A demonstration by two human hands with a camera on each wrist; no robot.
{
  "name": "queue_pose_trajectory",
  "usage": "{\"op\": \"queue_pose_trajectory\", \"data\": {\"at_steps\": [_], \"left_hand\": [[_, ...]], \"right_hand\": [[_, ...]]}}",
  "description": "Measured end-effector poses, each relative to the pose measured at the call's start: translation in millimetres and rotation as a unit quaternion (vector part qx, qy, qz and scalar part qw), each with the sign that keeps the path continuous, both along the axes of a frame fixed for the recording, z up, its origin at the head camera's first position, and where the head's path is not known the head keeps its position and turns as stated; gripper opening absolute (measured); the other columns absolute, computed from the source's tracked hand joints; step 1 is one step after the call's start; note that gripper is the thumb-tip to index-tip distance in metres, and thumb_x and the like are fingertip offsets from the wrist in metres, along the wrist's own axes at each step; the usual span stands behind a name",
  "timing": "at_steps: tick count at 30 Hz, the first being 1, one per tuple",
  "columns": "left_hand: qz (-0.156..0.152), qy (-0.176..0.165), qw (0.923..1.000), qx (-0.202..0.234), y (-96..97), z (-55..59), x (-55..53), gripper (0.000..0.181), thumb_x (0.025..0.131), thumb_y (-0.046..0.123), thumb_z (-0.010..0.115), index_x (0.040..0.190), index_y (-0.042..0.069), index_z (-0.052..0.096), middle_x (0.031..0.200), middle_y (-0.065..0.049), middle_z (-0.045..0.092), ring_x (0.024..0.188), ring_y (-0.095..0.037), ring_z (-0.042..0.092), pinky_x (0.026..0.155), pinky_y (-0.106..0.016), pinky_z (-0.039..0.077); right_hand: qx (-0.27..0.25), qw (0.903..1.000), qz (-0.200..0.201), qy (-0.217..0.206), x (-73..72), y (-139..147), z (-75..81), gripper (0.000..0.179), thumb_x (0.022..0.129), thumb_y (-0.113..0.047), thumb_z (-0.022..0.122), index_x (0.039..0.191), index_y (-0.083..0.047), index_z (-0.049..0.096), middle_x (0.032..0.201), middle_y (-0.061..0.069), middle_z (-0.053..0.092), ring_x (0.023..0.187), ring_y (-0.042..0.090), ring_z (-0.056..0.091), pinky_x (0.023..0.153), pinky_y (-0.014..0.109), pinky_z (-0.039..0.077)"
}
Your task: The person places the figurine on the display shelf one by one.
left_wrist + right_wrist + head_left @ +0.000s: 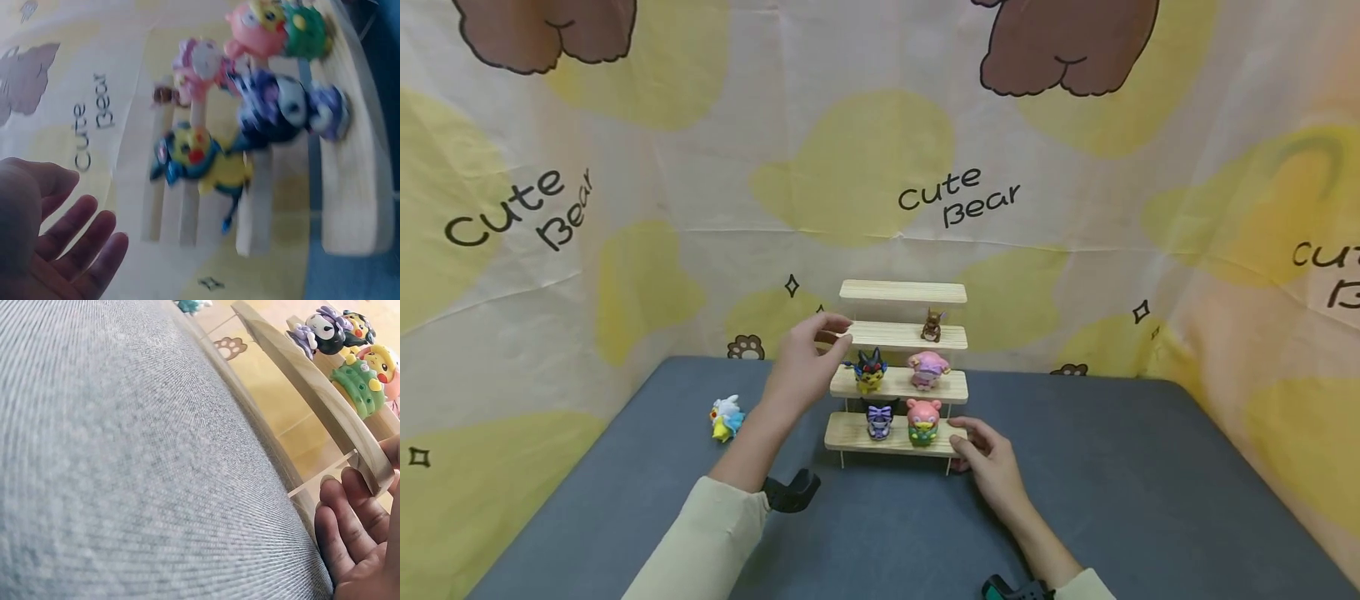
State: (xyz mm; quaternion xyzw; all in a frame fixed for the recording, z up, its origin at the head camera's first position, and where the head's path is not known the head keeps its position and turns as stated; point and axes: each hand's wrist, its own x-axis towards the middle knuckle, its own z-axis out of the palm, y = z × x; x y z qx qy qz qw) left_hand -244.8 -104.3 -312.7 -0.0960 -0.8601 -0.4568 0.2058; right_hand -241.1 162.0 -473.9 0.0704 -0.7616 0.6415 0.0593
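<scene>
A four-tier wooden display stand (902, 292) stands on the table. My right hand (996, 471) grips the right end of its bottom shelf (312, 403), fingers beneath the board. Near the left end of the second shelf from the top is my left hand (805, 358), fingers loosely bent and nothing between them. That shelf bears a small brown figurine (932, 327). One tier lower sit a yellow figurine with dark ears (870, 373) and a pink figurine (928, 370). On the bottom shelf are a purple-and-black figurine (878, 422) and a pink-and-green one (922, 422).
A white, blue and yellow figurine (726, 418) lies on the grey table (880, 533), left of the stand and beside my left forearm. A printed cloth (700, 183) with bears and lettering hangs behind the table.
</scene>
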Motion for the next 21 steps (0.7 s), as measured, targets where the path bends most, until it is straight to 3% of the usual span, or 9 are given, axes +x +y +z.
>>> {"op": "queue_pose_trajectory", "data": {"at_steps": [6,10,17,21], "left_hand": [[0.057,0.041,0.9975,0.002,-27.3,-16.7,10.3,0.020,0.098,0.017,0.066,0.116,0.009,0.071,0.114,-0.009,0.073,0.105,-0.026,0.070,0.085,-0.043,0.059],[0.088,0.051,0.9948,-0.002,-42.1,-28.7,14.0,0.019,0.099,0.017,0.065,0.115,0.010,0.072,0.114,-0.009,0.073,0.103,-0.024,0.070,0.084,-0.043,0.058],[0.138,0.039,0.9897,0.000,-63.0,-52.4,24.7,0.019,0.099,0.016,0.065,0.116,0.009,0.071,0.113,-0.010,0.073,0.102,-0.026,0.070,0.083,-0.047,0.059],[0.150,0.018,0.9885,-0.009,-70.2,-69.2,30.4,0.019,0.099,0.017,0.065,0.115,0.010,0.072,0.112,-0.009,0.074,0.100,-0.024,0.070,0.081,-0.039,0.058]], "right_hand": [[0.004,1.0000,0.002,-0.003,-0.1,0.7,0.9,0.024,0.097,-0.014,0.067,0.120,-0.008,0.070,0.083,0.012,0.066,0.067,0.014,0.066,0.064,0.028,0.057],[0.004,1.0000,-0.002,-0.003,0.1,1.8,1.9,0.025,0.097,-0.014,0.067,0.121,-0.008,0.070,0.084,0.012,0.067,0.067,0.014,0.066,0.064,0.027,0.057],[0.007,1.0000,0.003,-0.005,-0.3,1.1,0.9,0.025,0.097,-0.014,0.067,0.121,-0.008,0.070,0.084,0.013,0.067,0.068,0.014,0.066,0.065,0.028,0.057],[0.005,1.0000,0.001,-0.003,-0.1,-0.1,0.2,0.024,0.097,-0.014,0.067,0.120,-0.008,0.070,0.083,0.013,0.067,0.067,0.014,0.066,0.064,0.027,0.056]]}}
